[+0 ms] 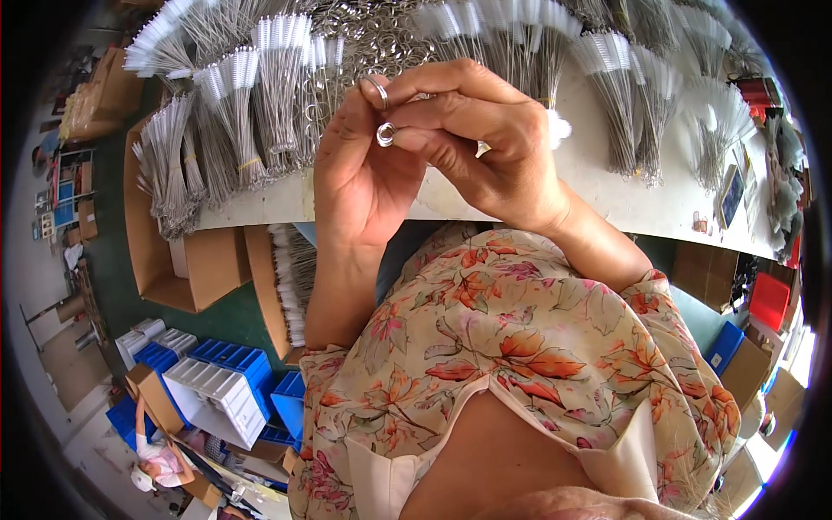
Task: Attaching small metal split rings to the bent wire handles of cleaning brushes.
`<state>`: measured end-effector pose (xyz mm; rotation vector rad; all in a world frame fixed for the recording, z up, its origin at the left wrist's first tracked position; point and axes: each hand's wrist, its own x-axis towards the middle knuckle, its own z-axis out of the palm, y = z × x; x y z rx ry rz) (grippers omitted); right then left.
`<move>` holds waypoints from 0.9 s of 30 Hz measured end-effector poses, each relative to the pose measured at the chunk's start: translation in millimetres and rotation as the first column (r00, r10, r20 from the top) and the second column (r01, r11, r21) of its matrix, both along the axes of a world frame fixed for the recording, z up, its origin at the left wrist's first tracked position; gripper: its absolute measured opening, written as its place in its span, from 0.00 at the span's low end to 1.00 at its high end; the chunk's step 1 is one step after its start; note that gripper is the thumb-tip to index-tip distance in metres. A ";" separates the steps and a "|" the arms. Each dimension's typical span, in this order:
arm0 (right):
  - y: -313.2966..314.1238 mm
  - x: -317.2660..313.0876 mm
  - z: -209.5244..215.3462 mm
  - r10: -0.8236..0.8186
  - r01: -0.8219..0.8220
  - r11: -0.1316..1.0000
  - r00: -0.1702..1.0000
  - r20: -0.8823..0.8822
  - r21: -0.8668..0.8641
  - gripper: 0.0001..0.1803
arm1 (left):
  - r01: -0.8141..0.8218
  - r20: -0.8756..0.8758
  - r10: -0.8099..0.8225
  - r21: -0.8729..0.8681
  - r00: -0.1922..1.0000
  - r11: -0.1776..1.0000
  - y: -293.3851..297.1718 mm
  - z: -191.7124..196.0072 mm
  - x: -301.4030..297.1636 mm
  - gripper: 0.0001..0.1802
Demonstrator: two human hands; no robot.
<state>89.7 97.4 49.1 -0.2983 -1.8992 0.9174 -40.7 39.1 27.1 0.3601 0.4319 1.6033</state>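
Both my hands are raised in front of me over the table's near edge, their fingertips meeting. My left hand (364,169) is closed at the fingertips on a shiny metal ring (376,92), which also touches my right fingertips. My right hand (485,139) pinches with thumb and fingers beside a small round metal loop (386,133). Whether this loop and the ring are joined cannot be made out, since fingers cover the space between. Beyond my hands lies a pile of loose metal rings (373,39).
Bundles of wire-handled brushes with white bristles (277,87) flank the pile, with more brush bundles (611,95) to the right. A phone (731,195) lies at the table's right. Cardboard boxes (199,277) and blue and white crates (217,390) stand at left. Another person (165,464) is far lower left.
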 end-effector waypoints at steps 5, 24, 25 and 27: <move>0.7 2.4 -4.6 -0.089 0.091 0.980 0.996 -0.020 0.178 0.10 | -0.088 -0.376 0.181 0.252 0.909 0.964 2.5 2.3 -4.2 0.10; -2.0 0.2 31.3 0.234 -0.215 0.666 0.969 -0.075 -0.715 0.09 | -0.094 -0.616 0.780 0.787 -0.111 0.609 -6.6 34.8 -22.2 0.16; -1.6 0.3 31.1 0.230 -0.212 0.664 0.970 -0.074 -0.717 0.09 | -0.085 -0.623 0.775 0.782 -0.105 0.617 -5.4 33.8 -23.4 0.16; 2.5 -1.9 33.3 0.299 -0.232 0.624 0.953 -0.047 -0.746 0.08 | -0.081 -0.632 0.767 0.775 -0.107 0.627 -6.1 33.9 -26.7 0.16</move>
